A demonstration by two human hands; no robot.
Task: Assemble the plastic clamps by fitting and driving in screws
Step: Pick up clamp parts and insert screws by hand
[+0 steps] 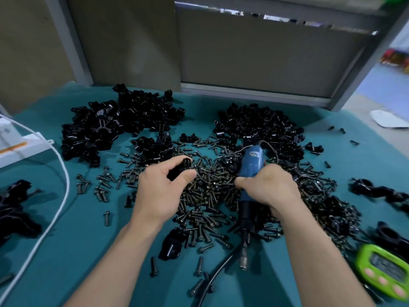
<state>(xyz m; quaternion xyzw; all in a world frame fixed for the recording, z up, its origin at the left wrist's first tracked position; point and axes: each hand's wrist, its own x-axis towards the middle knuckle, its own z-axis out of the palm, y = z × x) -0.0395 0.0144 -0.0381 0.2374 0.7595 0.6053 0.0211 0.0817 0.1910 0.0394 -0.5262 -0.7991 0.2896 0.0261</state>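
Left hand (161, 191) pinches a black plastic clamp (180, 168) between curled fingers and thumb, a screw head showing at its far end. Right hand (270, 187) grips a blue electric screwdriver (251, 160), bit end towards the person. Loose screws (210, 196) lie heaped between and beneath both hands. Clamp parts (124, 120) are piled beyond them. A green timer (385, 269) sits right of the right forearm.

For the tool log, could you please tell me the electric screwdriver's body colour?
The electric screwdriver body is blue, black toward the tip; head view.
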